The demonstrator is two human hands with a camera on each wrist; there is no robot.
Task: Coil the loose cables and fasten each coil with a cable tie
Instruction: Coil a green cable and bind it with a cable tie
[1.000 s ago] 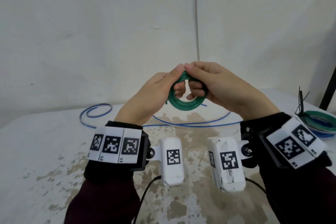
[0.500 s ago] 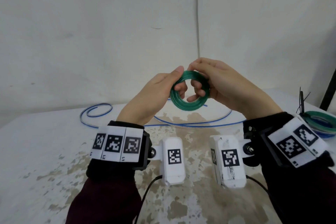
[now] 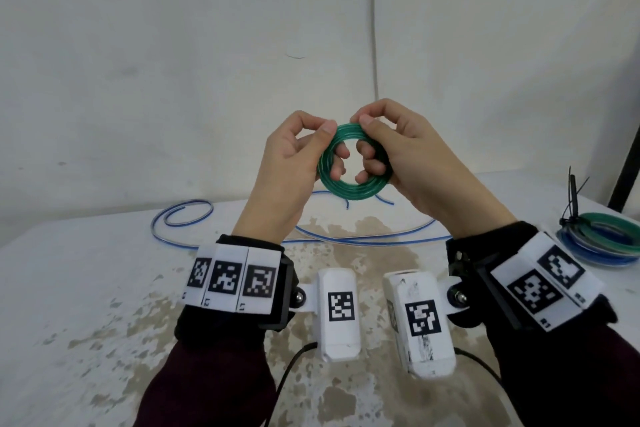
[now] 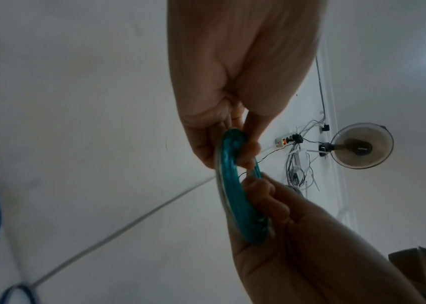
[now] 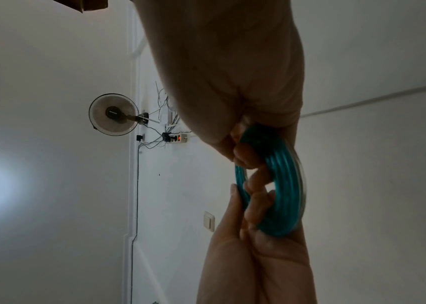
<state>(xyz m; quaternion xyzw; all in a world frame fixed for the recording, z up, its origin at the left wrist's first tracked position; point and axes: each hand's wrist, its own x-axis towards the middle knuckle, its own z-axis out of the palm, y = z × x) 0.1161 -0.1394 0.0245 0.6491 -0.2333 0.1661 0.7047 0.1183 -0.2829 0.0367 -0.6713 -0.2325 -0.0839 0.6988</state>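
A small coil of green cable [image 3: 349,189] is held up in the air above the table, its ring facing me. My left hand [image 3: 298,156] grips its left side, thumb on the upper rim and fingers curled through the hole. My right hand [image 3: 391,149] grips its right side the same way. In the left wrist view the coil [image 4: 228,185] shows edge-on between both hands, and likewise the coil [image 5: 279,185] in the right wrist view. A loose blue cable [image 3: 346,239] lies on the table behind the hands.
The table [image 3: 86,305] is white with worn brown patches. At the right edge lie finished green and blue coils [image 3: 609,243] with black cable ties [image 3: 573,201] sticking up. A white wall stands close behind. A dark post [image 3: 627,166] rises at far right.
Both hands have lifted the green coil a little higher. The thumbs have moved onto its upper rim and the fingers have curled further through the hole.
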